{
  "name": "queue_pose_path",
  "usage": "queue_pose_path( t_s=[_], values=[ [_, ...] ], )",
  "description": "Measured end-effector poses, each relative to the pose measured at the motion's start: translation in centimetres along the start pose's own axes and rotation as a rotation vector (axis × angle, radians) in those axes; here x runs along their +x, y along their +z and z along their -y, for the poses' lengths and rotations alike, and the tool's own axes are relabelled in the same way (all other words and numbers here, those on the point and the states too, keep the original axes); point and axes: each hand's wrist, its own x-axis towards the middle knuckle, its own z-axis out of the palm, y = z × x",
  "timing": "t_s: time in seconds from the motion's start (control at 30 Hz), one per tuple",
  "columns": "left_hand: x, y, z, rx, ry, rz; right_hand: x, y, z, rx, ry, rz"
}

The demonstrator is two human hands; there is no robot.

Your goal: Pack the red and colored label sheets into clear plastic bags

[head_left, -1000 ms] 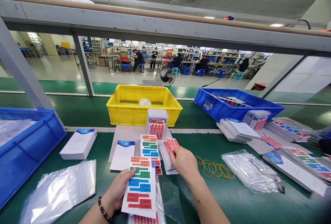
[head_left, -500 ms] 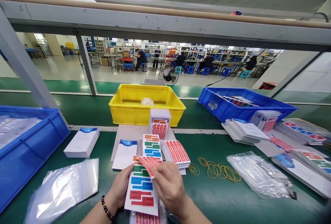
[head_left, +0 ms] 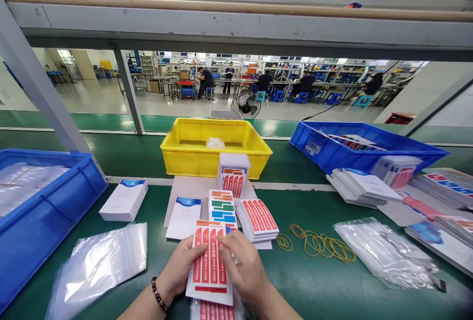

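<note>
My left hand (head_left: 180,267) grips a white sheet of red label strips (head_left: 210,261), thumb pressed on its face. It lies over a sheet of coloured labels (head_left: 209,222), whose orange top edge shows. My right hand (head_left: 247,267) has its fingers bent at the red sheet's right edge. Below the hands is a clear bag with red-striped labels (head_left: 212,310) in it. Just beyond are a stack of coloured label sheets (head_left: 223,207), a pile of red label sheets (head_left: 259,216) and white booklets with blue tops (head_left: 184,219).
A yellow bin (head_left: 216,160) stands behind a bagged label pack (head_left: 232,177). Blue bins (head_left: 48,231) flank it left and right. Clear bags (head_left: 99,266), a booklet stack (head_left: 123,201), rubber bands (head_left: 325,245) and more bags (head_left: 388,251) lie around. Overhead runs a shelf beam (head_left: 236,27).
The red label sheet has come down from a tilted position in my right hand to lie over the coloured sheet. My left thumb now presses on it. The camera view has shifted slightly.
</note>
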Motion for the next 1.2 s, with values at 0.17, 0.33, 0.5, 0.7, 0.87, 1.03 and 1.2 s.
queue_pose_path(
  t_s=[0.17, 0.33, 0.5, 0.7, 0.87, 1.03, 1.2],
  values=[
    [-0.3, 0.0, -0.1, 0.059, -0.041, 0.022, 0.7, -0.5, -2.7, 0.157, 0.443, -0.056],
    [-0.5, 0.3, -0.4, 0.139, -0.067, -0.032, 0.5, 0.1, -3.0, 0.377, 0.613, 0.025],
    [-0.6, 0.4, -0.4, 0.154, -0.057, -0.059, 0.2, 0.6, -3.3, 0.655, 0.755, -0.026],
    [-0.9, 0.5, -0.7, 0.172, -0.015, 0.003, 0.8, 0.0, -2.5, 1.044, 0.857, 0.169],
    [-1.0, -0.3, -1.8, 0.675, 0.146, -0.076, 1.4, -1.3, -3.6, 0.97, 0.905, -0.144],
    [-1.5, -0.7, -2.7, 1.195, 0.09, -0.071, 1.8, -1.9, -4.6, 0.949, 0.905, -0.476],
    [-1.9, 0.1, -2.8, 1.112, 0.04, 0.215, 1.8, -1.2, -3.6, 0.99, 0.898, -0.423]
  ],
)
